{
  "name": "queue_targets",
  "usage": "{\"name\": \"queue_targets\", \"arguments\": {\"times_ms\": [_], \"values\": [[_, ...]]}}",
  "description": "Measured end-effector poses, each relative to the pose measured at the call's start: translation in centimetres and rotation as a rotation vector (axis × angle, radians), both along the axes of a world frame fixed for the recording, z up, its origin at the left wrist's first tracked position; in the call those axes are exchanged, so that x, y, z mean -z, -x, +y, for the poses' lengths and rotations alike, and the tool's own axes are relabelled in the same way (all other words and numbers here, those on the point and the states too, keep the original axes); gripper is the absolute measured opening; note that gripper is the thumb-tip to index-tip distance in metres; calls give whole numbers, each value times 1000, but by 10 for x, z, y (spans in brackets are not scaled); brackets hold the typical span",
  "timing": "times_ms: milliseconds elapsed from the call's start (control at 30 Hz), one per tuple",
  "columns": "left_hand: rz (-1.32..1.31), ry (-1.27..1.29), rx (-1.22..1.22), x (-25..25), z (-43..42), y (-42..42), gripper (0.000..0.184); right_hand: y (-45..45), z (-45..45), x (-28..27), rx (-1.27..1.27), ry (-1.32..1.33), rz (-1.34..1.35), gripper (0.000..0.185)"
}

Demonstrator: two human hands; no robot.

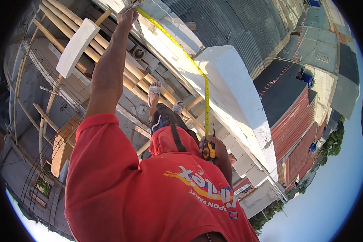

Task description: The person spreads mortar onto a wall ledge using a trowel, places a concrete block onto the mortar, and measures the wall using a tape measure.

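My left hand (127, 15) reaches far out at the top of the view, its fingers closed at the free end of a yellow measuring tape (174, 41). The blade runs along the top of a pale wall (181, 71), bends near a white block column (222, 60), and comes back toward me. Close to my body, my right hand (219, 150) is wrapped round the black and yellow tape measure case (208, 150). The case partly hides the fingers of that hand.
Bamboo poles (129, 68) form scaffolding below my sandalled feet (155, 89). A white slab (77, 47) lies across poles at left, with a wooden plank (61, 149) lower down. Corrugated roofing (234, 28) lies beyond the wall. Red metal roofs (294, 125) stand at right.
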State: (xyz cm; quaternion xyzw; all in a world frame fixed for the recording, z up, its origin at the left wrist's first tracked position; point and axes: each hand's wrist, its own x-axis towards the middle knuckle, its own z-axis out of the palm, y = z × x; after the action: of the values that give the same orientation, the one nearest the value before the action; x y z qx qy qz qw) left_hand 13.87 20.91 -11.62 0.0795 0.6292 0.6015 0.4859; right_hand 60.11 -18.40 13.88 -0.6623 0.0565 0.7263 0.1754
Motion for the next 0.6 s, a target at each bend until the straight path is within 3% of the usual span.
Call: {"name": "queue_targets", "arguments": {"times_ms": [67, 133, 167, 267, 367, 600], "values": [[-39, 9, 106, 8, 4, 6, 29, 0, 1, 1, 8, -4, 13, 29], [-87, 20, 158, 48, 15, 28, 29, 2, 2, -1, 14, 0, 5, 29], [3, 66, 199, 57, 21, 31, 30, 2, 2, -1, 7, 2, -3, 29], [235, 114, 225, -13, 6, -2, 29, -1, 5, 0, 12, -1, -15, 28], [176, 99, 151, -6, 7, -3, 22, -3, 5, 1, 50, 5, 1, 27], [-19, 62, 205, -10, 3, 9, 26, -1, 4, -4, 13, 0, 0, 25]]}}
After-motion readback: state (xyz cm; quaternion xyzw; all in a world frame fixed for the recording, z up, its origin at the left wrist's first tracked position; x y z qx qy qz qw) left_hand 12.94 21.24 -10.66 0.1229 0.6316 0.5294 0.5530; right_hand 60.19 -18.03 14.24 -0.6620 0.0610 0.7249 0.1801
